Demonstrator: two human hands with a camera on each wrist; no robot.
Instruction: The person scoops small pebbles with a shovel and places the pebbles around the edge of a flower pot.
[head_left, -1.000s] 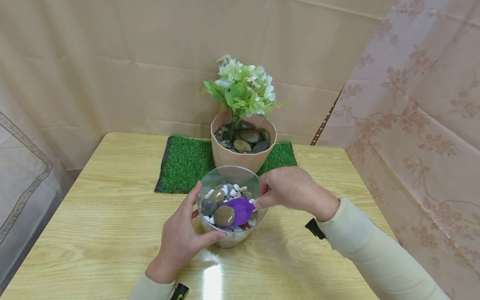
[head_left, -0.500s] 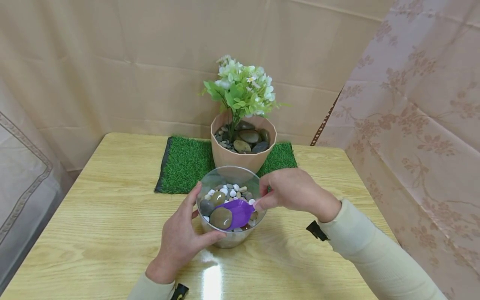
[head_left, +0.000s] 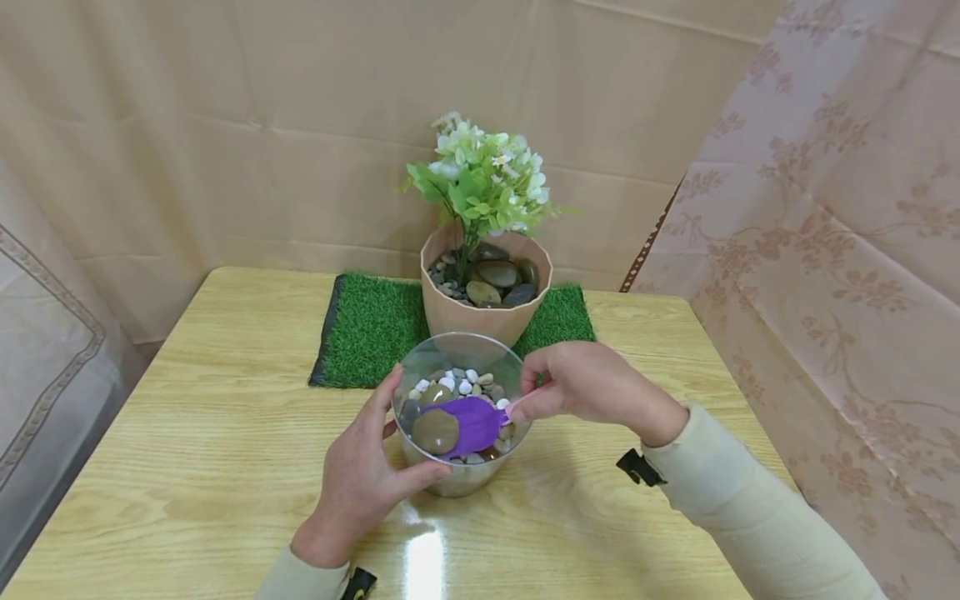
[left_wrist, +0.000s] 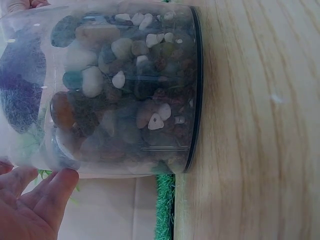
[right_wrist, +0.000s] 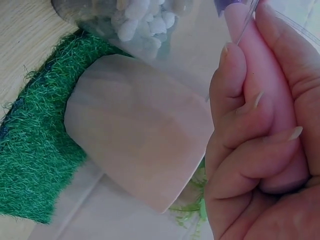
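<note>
A clear container [head_left: 465,479] filled with white, brown and grey pebbles stands on the table. My left hand [head_left: 367,458] holds its left side, thumb at the near rim and fingers along the far left. In the left wrist view, the fingertips [left_wrist: 62,185] meet the clear wall. My right hand [head_left: 581,383] grips the pink handle [right_wrist: 272,95] of a small toy shovel, fingers curled round it. The shovel's purple blade [head_left: 476,425] lies inside the container, over the pebbles. A large smooth brown stone [head_left: 435,431] sits at the blade's tip, overlapping it in the head view.
Directly behind the container, a peach flowerpot [head_left: 472,315] holds dark stones and white flowers [head_left: 491,175]. It stands on a green artificial grass mat [head_left: 375,329]. The wooden table [head_left: 187,417] backs onto a beige curtain [head_left: 315,150]; a floral cloth [head_left: 847,250] hangs at right.
The large brown stone has shifted a little left inside the container, with the shovel blade against it. My right hand has moved slightly right and toward me. The left hand has stayed in place.
</note>
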